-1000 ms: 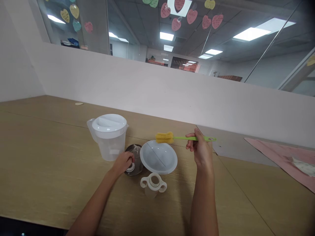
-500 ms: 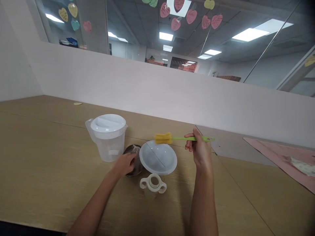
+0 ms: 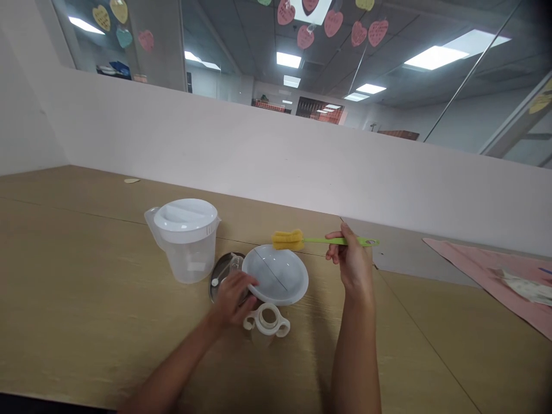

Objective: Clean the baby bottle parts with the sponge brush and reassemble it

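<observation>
My right hand (image 3: 351, 256) grips the green handle of a bottle brush (image 3: 288, 240), its yellow sponge head over the far rim of a white bowl (image 3: 276, 276). A thin dark line crosses the inside of that bowl. My left hand (image 3: 235, 296), slightly blurred, has its fingers apart and hovers between the bowl and a baby bottle (image 3: 267, 322) with two white handles and an open top. Partly hidden under this hand is a round metal dish (image 3: 214, 290), with a small clear plastic piece and a thin white-tipped stick in it.
A clear pitcher (image 3: 190, 253) with a white lid stands left of the dish. A pink cloth (image 3: 466, 259) with a pale item on it lies at the right. Behind the table rises a white wall (image 3: 241, 149) below a window.
My left hand has moved right from the metal dish toward the bottle, and its fingers have spread. My right hand still holds the brush in nearly the same place.
</observation>
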### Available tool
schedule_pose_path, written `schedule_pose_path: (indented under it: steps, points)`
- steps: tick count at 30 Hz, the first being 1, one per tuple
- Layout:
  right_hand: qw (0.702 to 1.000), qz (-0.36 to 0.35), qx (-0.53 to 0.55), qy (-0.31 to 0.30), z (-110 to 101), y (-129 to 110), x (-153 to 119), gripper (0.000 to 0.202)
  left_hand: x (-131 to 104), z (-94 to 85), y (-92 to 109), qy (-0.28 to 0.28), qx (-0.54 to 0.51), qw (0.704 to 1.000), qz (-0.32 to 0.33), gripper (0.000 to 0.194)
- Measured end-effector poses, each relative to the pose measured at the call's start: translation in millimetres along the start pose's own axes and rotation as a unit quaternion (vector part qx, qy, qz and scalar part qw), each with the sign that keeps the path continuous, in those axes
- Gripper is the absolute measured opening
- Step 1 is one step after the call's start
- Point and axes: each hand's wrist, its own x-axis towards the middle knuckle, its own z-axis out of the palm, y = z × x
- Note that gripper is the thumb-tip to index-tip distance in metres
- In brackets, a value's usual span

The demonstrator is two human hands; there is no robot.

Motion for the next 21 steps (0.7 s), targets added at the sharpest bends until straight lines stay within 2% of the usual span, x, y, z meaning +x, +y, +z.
schedule_pose_path:
  steps: [2,4,6,9,12,15,19,21]
  points:
    - [1.0,-0.002,0.003,0.002,-2,-1,0,0.039,-5,11.3,22,-0.003,-0.033,0.997,0.068,0.024]
    - [1.0,-0.011,0.003,0.01,-3,-3,-1,0.038,-12,21.7,39,-0.015,-0.057,0.995,0.076,0.024]
    - [1.0,-0.017,0.002,0.013,-3,-4,-2,0.037,-18,29.9,49,-0.034,-0.076,0.996,0.037,0.031]
    - [1.0,-0.021,0.003,0.007,-3,-4,-2,0.039,-26,39.8,53,-0.063,-0.144,0.986,-0.046,0.047]
    - [1.0,-0.026,0.004,0.005,-1,-3,-2,0.042,-33,49.4,50,-0.104,-0.247,0.952,-0.145,0.067]
    - [1.0,-0.019,0.005,0.005,-1,-2,-1,0.044,-37,56.5,50,-0.148,-0.3,0.917,-0.217,0.078]
    - [1.0,-0.015,0.006,0.003,-2,-1,0,0.045,-30,54.9,53,-0.167,-0.318,0.893,-0.27,0.089]
    - [1.0,-0.018,0.006,0.002,-2,-1,0,0.045,-22,49.9,56,-0.189,-0.335,0.875,-0.294,0.083]
